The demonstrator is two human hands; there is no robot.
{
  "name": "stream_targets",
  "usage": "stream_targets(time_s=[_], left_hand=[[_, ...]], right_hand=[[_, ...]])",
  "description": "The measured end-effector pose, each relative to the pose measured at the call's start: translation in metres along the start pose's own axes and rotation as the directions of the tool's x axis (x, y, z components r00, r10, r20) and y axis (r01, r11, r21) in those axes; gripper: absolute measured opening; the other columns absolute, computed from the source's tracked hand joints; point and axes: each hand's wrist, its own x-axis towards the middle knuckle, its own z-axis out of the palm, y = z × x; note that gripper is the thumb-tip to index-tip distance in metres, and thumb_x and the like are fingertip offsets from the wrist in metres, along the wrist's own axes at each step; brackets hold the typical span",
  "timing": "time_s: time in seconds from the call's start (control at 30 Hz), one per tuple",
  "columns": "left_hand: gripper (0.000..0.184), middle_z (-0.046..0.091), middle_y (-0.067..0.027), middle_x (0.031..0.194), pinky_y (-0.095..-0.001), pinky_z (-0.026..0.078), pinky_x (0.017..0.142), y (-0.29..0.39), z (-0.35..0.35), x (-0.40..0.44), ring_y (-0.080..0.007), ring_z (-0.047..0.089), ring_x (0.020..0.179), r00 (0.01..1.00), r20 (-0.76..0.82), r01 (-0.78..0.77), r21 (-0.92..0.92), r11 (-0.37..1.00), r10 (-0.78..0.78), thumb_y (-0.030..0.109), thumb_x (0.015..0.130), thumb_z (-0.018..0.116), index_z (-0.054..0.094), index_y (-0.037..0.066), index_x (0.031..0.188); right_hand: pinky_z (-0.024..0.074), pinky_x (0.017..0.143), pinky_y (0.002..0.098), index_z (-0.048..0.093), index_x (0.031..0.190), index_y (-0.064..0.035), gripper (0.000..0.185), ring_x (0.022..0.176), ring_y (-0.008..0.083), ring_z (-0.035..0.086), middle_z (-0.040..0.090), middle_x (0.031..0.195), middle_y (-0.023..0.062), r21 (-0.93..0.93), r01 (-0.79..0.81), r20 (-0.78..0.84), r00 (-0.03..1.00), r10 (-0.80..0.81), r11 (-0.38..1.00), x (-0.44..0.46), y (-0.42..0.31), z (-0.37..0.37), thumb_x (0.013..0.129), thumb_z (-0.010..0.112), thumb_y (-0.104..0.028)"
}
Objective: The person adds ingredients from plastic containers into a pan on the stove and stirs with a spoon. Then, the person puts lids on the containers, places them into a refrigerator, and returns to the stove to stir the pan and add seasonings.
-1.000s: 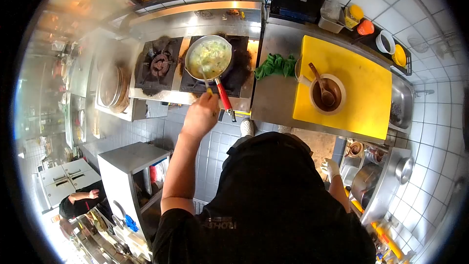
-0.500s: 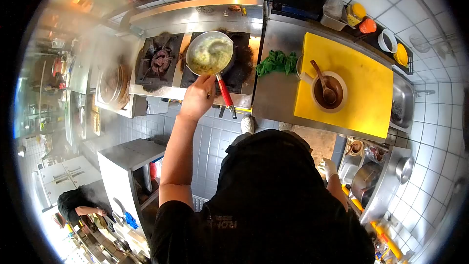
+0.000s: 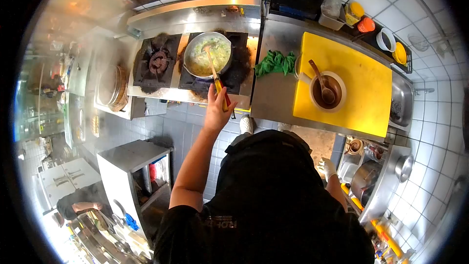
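Note:
My left hand (image 3: 218, 110) is at the handle end of the frying pan, palm up with fingers and thumb spread apart. Between its fingers lies the yellow handle of a wooden stirring spoon (image 3: 210, 58), resting over the pan rim beside the red pan handle (image 3: 227, 99). Whether the fingertips touch either handle is hard to tell. Steaming pale yellow-green food in liquid fills the frying pan (image 3: 186, 58), which sits on the right burner. Low by my right side hangs my right hand (image 3: 327, 167) in a whitish glove, fingers loosely apart, nothing visible in it.
On the yellow cutting board (image 3: 364, 78) stands a brown-lined bowl (image 3: 337, 103) with a wooden spoon. A green cloth (image 3: 276, 62) lies between board and stove. The left burner (image 3: 159, 62) is bare. A sink (image 3: 401, 107) is at right. Another person (image 3: 80, 200) works far left.
My left hand has moved from the pan rim back toward the handle and its fingers have opened. The spoon now lies still across the rim. My right hand stays put.

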Motion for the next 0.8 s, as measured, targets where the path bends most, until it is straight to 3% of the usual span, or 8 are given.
stream_targets(time_s=[0.07, 0.1, 0.3, 0.4, 0.5, 0.6, 0.63, 0.8], left_hand=[[0.061, 0.046, -0.0323, 0.147, -0.0459, 0.050, 0.105, -0.004, 0.010, -0.002, -0.0485, 0.054, 0.129, 0.995, -0.094, -0.012, -0.003, 1.000, 0.011, 0.014, 0.084, 0.081, 0.057, 0.001, 0.139], [0.061, 0.047, -0.0319, 0.146, -0.0440, 0.048, 0.106, -0.006, 0.012, -0.001, -0.0473, 0.056, 0.127, 0.996, -0.089, 0.010, -0.128, 0.992, -0.022, 0.010, 0.084, 0.080, 0.056, 0.001, 0.139], [0.055, 0.050, -0.0312, 0.144, -0.0429, 0.050, 0.104, -0.003, 0.023, -0.007, -0.0440, 0.059, 0.124, 0.983, -0.101, 0.114, -0.305, 0.946, -0.151, 0.005, 0.085, 0.074, 0.059, 0.000, 0.137], [0.052, 0.048, -0.0289, 0.147, -0.0428, 0.050, 0.105, -0.001, 0.016, -0.013, -0.0421, 0.057, 0.130, 0.983, -0.060, 0.150, -0.259, 0.954, -0.171, 0.004, 0.087, 0.073, 0.059, 0.001, 0.138], [0.050, 0.046, -0.0290, 0.150, -0.0436, 0.051, 0.104, 0.002, 0.008, -0.010, -0.0434, 0.056, 0.130, 0.980, -0.195, -0.018, 0.093, 0.996, 0.036, 0.008, 0.089, 0.074, 0.061, 0.001, 0.136], [0.050, 0.044, -0.0291, 0.152, -0.0447, 0.051, 0.104, 0.011, -0.013, -0.005, -0.0450, 0.055, 0.131, 0.994, -0.109, 0.011, 0.047, 0.999, -0.006, 0.013, 0.089, 0.076, 0.062, 0.001, 0.135], [0.050, 0.046, -0.0295, 0.150, -0.0457, 0.052, 0.103, 0.016, -0.023, -0.001, -0.0451, 0.055, 0.131, 0.995, -0.076, -0.052, 0.126, 0.991, 0.062, 0.017, 0.090, 0.077, 0.062, 0.002, 0.135], [0.039, 0.057, -0.0264, 0.137, -0.0463, 0.058, 0.090, -0.004, -0.037, 0.009, -0.0438, 0.065, 0.112, 0.980, -0.003, -0.191, 0.260, 0.947, 0.198, 0.016, 0.092, 0.071, 0.063, 0.002, 0.128]], right_hand=[[0.0573, 0.080, 0.0421, 0.065, 0.119, -0.0099, 0.033, 0.085, 0.0282, 0.070, 0.070, 0.098, 0.0098, -0.015, 0.025, 0.011, 1.000, -0.025, 1.000, 0.002, 0.001, 0.000, 0.094, 0.069, -0.033], [0.0571, 0.080, 0.0416, 0.065, 0.118, -0.0103, 0.033, 0.085, 0.0278, 0.070, 0.070, 0.097, 0.0094, -0.024, 0.019, -0.001, 1.000, -0.019, 1.000, -0.001, -0.002, 0.002, 0.094, 0.068, -0.033], [0.0564, 0.079, 0.0405, 0.064, 0.120, -0.0103, 0.034, 0.086, 0.0273, 0.069, 0.070, 0.100, 0.0093, -0.061, 0.016, -0.026, 0.999, -0.018, 0.998, -0.009, -0.016, 0.000, 0.096, 0.067, -0.034], [0.0576, 0.081, 0.0427, 0.061, 0.126, -0.0084, 0.039, 0.092, 0.0293, 0.071, 0.069, 0.113, 0.0127, -0.118, 0.006, -0.019, 1.000, -0.009, 0.993, -0.006, -0.018, -0.002, 0.098, 0.065, -0.035], [0.0579, 0.081, 0.0429, 0.062, 0.125, -0.0078, 0.038, 0.092, 0.0295, 0.071, 0.070, 0.114, 0.0130, -0.087, -0.011, -0.030, 1.000, 0.008, 0.996, -0.010, -0.019, -0.001, 0.098, 0.065, -0.035], [0.0581, 0.079, 0.0427, 0.063, 0.123, -0.0078, 0.036, 0.092, 0.0296, 0.071, 0.070, 0.111, 0.0134, -0.100, -0.008, -0.061, 0.998, 0.002, 0.995, -0.015, -0.023, 0.005, 0.098, 0.065, -0.034], [0.0581, 0.079, 0.0426, 0.063, 0.122, -0.0078, 0.036, 0.091, 0.0293, 0.071, 0.070, 0.110, 0.0132, -0.101, 0.001, -0.056, 0.998, -0.006, 0.995, -0.015, -0.025, 0.006, 0.098, 0.066, -0.034], [0.0572, 0.078, 0.0417, 0.064, 0.121, -0.0084, 0.036, 0.089, 0.0283, 0.070, 0.070, 0.108, 0.0125, -0.069, 0.038, 0.007, 0.999, -0.037, 0.997, 0.016, -0.012, -0.009, 0.097, 0.067, -0.035]])
